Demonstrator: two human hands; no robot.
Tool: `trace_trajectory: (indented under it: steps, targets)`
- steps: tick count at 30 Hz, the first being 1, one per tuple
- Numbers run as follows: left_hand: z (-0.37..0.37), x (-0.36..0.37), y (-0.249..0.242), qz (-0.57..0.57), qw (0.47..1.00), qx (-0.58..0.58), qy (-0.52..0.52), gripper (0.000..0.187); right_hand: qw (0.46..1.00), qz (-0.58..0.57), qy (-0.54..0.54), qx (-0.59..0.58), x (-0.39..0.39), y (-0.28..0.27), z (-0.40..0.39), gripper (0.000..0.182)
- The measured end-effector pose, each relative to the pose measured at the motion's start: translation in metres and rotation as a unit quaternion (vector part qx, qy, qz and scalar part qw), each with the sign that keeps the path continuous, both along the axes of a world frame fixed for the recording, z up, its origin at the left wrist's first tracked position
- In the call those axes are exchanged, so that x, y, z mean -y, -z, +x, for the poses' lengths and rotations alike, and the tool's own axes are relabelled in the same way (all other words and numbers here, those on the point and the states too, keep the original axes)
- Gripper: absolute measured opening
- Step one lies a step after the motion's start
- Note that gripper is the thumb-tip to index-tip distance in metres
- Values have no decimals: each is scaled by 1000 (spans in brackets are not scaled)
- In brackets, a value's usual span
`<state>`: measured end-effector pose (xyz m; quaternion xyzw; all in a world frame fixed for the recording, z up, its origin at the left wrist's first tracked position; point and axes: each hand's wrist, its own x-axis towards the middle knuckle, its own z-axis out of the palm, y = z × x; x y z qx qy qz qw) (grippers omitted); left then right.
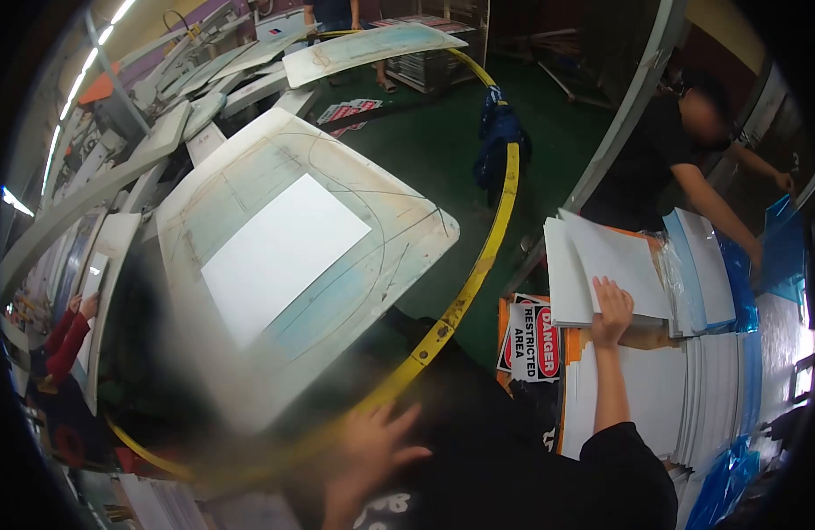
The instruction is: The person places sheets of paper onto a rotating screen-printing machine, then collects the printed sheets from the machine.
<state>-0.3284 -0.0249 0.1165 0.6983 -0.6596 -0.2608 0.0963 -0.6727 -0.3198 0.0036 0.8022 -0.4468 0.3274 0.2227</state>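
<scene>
My right hand (612,309) is at the front edge of a white sheet (621,265), its fingers closed on that edge. This sheet is tilted up from the stack of white sheets (568,287) beneath it. My left hand (378,446), smeared by motion, has its fingers spread and nothing in them; it is near the yellow curved rail (443,329). In front of me, a stained flat platen (398,221) with rounded corners carries another white sheet (285,252), lying flat and at an angle.
Printed "DANGER RESTRICTED AREA" signs (533,343) stand beside the stacks. Another platen (372,55) extends at the back. A co-worker (641,146) reaches toward blue film (785,243) on the right. A red sleeve (67,340) shows at far left. Blue wrapping (500,146) hangs on the rail.
</scene>
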Motion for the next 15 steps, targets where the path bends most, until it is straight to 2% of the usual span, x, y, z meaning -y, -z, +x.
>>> trace_trajectory:
  steps: [3,6,7,10,12,13,14,15]
  targets:
    - [3,14,26,-56,977,-193,63,60,992,-127,5,-21,-16,-41,1,34]
    - [-15,40,-2,-66,932,-356,6,75,981,-195,7,-10,-69,-78,23,34]
    - [-24,46,7,-101,920,-379,-26,88,976,-96,-93,173,-93,-30,19,26]
    - [-44,61,7,-212,770,-599,-53,94,947,-264,-77,166,-148,-6,93,33]
    - [-45,37,8,-206,628,-737,-144,75,865,-325,-191,331,-165,-65,199,34]
    - [-38,11,32,-264,638,-668,-278,59,874,-281,-267,292,-173,-60,200,38]
    - [-25,-4,24,-220,689,-587,-363,50,881,-230,-331,247,-177,-60,199,44]
    - [-30,-2,6,-297,652,-558,-419,50,881,-170,-390,205,-181,-61,199,50]
